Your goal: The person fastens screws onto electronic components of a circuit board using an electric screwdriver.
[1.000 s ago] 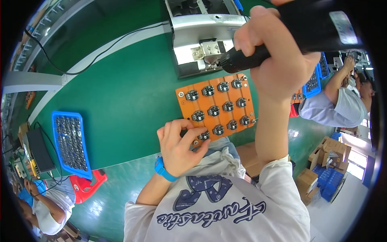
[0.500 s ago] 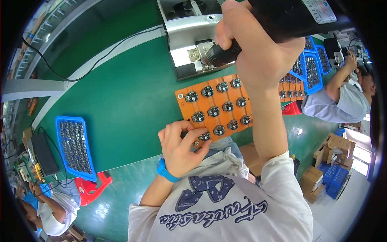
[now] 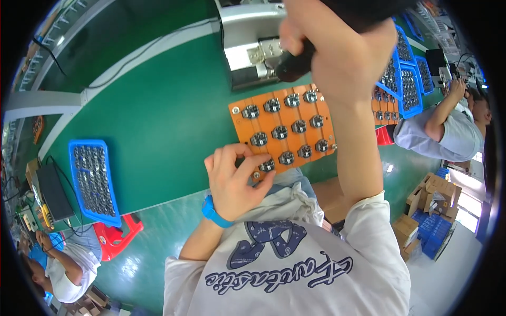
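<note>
My left hand [image 3: 232,181], wearing a blue wristband, rests at the near left corner of an orange board [image 3: 265,122]. Its thumb and fingertips close on a small round black-and-silver part [image 3: 268,165] seated there. Rows of similar parts fill the rest of the board. Above the board's far right, my right hand [image 3: 345,68] is wrapped round a black handheld power tool [image 3: 363,11]. The tool's dark nose [image 3: 294,67] points left toward a metal machine; its tip is blurred, and the picture's upper edge cuts off the body.
The silver metal machine [image 3: 247,32] stands behind the board on the green table [image 3: 163,116]. A blue tray of small parts [image 3: 112,184] lies at left. More blue trays [image 3: 411,108] stand at right. Co-workers sit on both sides; a red stool [image 3: 126,237] is at left.
The board and my left hand appear slightly higher in the picture. My right hand and the black tool have also shifted up, uncovering more of the board's right edge. Both grips stay the same.
</note>
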`<state>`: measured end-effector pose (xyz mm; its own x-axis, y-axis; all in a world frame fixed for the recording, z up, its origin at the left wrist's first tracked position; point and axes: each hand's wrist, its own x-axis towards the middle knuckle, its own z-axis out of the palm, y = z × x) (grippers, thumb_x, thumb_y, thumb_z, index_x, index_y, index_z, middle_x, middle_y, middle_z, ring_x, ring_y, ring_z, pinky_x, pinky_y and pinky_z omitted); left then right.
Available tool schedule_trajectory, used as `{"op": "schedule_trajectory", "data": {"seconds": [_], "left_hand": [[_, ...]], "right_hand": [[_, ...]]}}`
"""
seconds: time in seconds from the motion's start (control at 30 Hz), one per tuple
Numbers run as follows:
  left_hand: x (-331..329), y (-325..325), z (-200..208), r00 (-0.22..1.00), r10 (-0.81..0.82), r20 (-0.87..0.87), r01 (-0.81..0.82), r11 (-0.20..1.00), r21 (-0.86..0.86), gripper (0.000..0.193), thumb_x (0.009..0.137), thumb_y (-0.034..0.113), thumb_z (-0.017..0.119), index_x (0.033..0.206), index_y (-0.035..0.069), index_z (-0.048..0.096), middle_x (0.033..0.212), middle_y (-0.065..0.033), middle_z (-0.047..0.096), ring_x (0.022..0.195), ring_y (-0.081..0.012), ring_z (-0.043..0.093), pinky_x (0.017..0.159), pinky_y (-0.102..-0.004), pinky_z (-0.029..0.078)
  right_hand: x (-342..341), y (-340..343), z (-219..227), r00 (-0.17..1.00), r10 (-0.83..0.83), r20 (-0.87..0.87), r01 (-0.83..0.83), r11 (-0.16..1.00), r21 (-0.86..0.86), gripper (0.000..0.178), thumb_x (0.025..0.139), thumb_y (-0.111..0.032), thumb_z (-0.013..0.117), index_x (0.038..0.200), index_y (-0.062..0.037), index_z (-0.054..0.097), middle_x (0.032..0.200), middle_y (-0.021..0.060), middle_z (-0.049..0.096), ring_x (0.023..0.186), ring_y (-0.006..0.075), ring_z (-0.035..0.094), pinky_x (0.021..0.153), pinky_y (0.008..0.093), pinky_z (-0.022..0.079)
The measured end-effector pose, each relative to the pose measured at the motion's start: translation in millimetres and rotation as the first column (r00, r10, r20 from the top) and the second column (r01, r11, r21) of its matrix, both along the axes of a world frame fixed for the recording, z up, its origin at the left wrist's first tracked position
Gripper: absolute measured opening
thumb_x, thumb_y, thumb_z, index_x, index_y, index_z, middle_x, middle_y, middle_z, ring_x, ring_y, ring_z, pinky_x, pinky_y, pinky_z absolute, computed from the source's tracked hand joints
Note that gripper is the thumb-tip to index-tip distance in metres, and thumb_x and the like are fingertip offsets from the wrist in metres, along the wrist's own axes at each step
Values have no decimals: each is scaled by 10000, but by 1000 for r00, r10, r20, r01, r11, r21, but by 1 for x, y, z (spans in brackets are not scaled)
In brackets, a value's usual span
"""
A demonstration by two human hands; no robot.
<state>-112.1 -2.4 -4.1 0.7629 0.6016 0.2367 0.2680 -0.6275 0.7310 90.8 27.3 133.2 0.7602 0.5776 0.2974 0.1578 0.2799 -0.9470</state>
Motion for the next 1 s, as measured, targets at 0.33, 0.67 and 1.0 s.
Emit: {"op": "schedule_trajectory", "data": {"seconds": [0.33, 0.67, 1.0], "left_hand": [[13, -11, 3, 999, 1, 48, -2, 1000, 7, 451, 662, 212, 918, 1084, 183, 760, 1205, -40, 579, 1132, -280, 544, 949, -426, 352], [25, -25, -10, 993, 65, 103, -64, 998, -12, 333, 673, 171, 896, 989, 188, 793, 1198, -59, 562, 1121, -296, 520, 924, -431, 374], [24, -23, -10, 993, 60, 100, -58, 998, -31, 336, 670, 172, 899, 989, 187, 797, 1188, -54, 559, 1118, -293, 510, 917, -425, 378]], "right_hand": [[-38, -127, -34, 971, 76, 226, -96, 992, 79, 459, 929, 4, 499, 1382, -49, 443, 675, 72, 508, 499, 189, 492, 544, 379, 478], [-42, -127, -60, 993, 24, 119, -36, 994, 106, 422, 937, 39, 688, 1237, -62, 409, 725, 93, 609, 555, 171, 588, 540, 337, 520], [-39, -125, -64, 989, 79, 126, -95, 988, 122, 379, 934, 60, 663, 1196, -40, 408, 729, 104, 599, 544, 182, 578, 533, 333, 511]]}}
